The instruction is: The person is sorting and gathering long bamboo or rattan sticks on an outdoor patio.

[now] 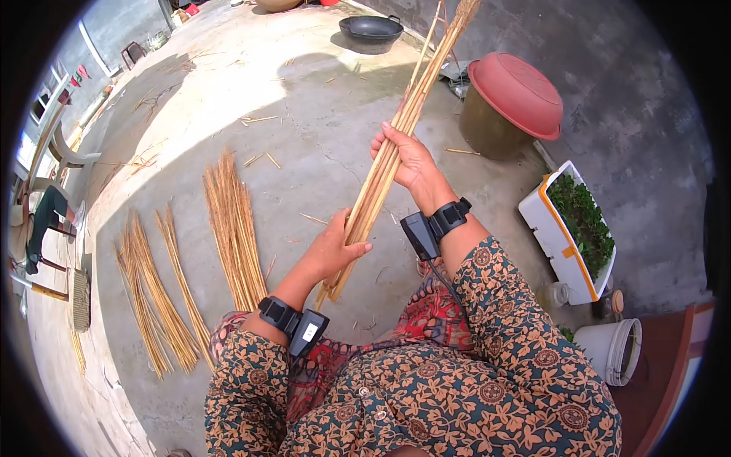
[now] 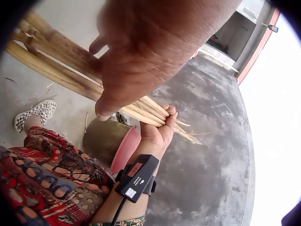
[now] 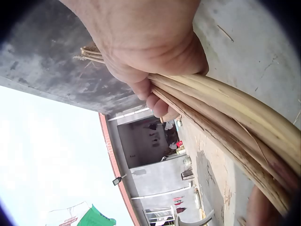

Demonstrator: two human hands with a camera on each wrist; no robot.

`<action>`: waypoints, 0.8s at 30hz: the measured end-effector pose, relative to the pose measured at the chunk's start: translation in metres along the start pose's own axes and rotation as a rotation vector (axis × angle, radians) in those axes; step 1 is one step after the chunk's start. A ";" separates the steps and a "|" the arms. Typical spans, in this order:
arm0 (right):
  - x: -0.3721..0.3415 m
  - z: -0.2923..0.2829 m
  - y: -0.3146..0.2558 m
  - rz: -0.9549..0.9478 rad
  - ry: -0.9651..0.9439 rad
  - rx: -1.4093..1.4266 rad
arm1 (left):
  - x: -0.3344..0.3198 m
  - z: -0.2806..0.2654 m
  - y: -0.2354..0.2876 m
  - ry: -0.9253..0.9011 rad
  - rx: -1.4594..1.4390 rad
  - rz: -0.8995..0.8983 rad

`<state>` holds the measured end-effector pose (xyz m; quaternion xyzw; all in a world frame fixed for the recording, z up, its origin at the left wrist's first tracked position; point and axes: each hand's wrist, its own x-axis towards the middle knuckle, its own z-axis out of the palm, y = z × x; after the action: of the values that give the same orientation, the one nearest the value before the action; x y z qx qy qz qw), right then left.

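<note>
A bundle of long, dry straw-coloured stalks (image 1: pixel 373 199) with a brown feathery end at the top slants across the head view. My right hand (image 1: pixel 411 160) grips it partway up, fingers and thumb round the stalks. Lower down, near the cut ends, my left hand (image 1: pixel 333 250) holds the same bundle with its thumb across the front. In the left wrist view the stalks (image 2: pixel 51 73) pass under the left palm toward the right hand (image 2: pixel 157 134). From the right wrist, thick pale stalks (image 3: pixel 225 103) run out of the right hand's grasp (image 3: pixel 150 47).
Feathery stalk bundles (image 1: pixel 232 228) and thinner ones (image 1: pixel 156 293) lie on the concrete at left. At right stand a brown vat (image 1: pixel 487 126) topped by a red basin (image 1: pixel 521 91), a white planter box (image 1: pixel 560 255) and a white bucket (image 1: pixel 601 350). A black wok (image 1: pixel 371 30) sits farther off.
</note>
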<state>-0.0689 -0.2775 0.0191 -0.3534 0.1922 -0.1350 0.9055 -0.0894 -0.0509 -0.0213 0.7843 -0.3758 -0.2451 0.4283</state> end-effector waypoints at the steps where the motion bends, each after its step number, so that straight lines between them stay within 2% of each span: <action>1: -0.003 0.001 0.000 0.002 0.006 0.012 | 0.004 -0.002 0.006 0.079 0.026 0.063; 4: -0.006 0.002 0.002 0.030 -0.057 0.072 | 0.013 -0.004 0.020 0.089 -0.045 -0.018; 7: -0.008 0.003 0.006 0.019 -0.104 0.062 | 0.023 -0.002 0.021 0.104 0.016 -0.098; 10: -0.014 0.006 0.003 -0.003 -0.136 0.052 | 0.033 0.000 0.008 -0.043 -0.339 -0.163; 13: -0.018 0.008 -0.003 0.012 -0.197 0.104 | 0.030 -0.003 0.017 -0.108 -0.555 -0.160; 16: -0.022 0.007 -0.009 0.015 -0.275 0.188 | 0.025 -0.012 0.030 -0.226 -0.612 -0.239; 20: -0.025 0.008 -0.017 -0.025 -0.270 0.260 | 0.028 -0.018 0.022 -0.416 -0.770 -0.232; 22: -0.019 -0.002 -0.014 0.010 -0.330 0.272 | 0.029 -0.017 0.018 -0.499 -0.801 -0.233; 24: -0.016 -0.003 -0.014 0.010 -0.340 0.241 | 0.028 -0.009 0.019 -0.351 -0.680 -0.219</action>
<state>-0.0862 -0.2835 0.0306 -0.2593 0.0210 -0.0908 0.9613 -0.0737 -0.0762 -0.0022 0.5793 -0.2550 -0.5302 0.5642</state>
